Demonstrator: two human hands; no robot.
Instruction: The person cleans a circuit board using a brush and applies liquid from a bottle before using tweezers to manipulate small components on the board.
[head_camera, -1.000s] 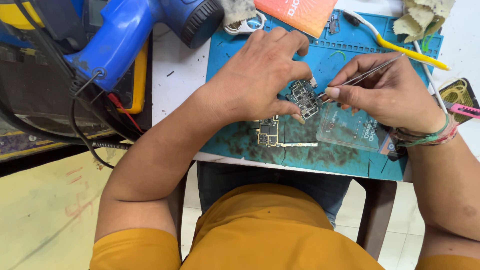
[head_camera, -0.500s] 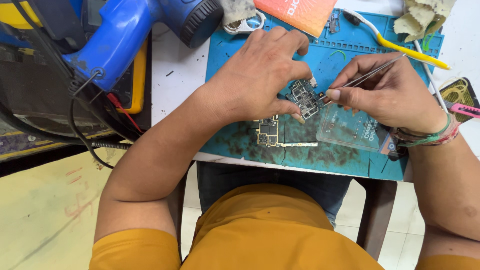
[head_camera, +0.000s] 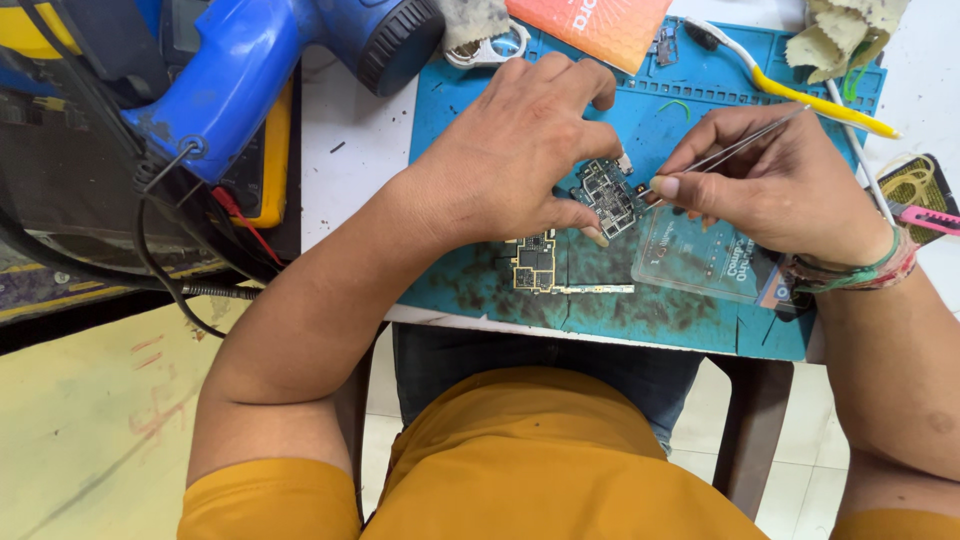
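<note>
My left hand presses down on a small dark circuit board lying on a stained blue work mat, thumb and fingers pinching its edges. My right hand grips thin metal tweezers, and their tips touch the right edge of that board. A second circuit board with gold-coloured shields lies on the mat just below my left hand. Under my right hand sits a clear plastic case.
A blue hot-air gun lies at the upper left over yellow equipment and black cables. At the mat's far edge are an orange packet, a yellow-and-white tool, crumpled cloth and a magnifier. My lap in an orange shirt fills the bottom.
The tweezers' tips have shifted slightly along the small board's right edge. Both hands otherwise stay in the same place.
</note>
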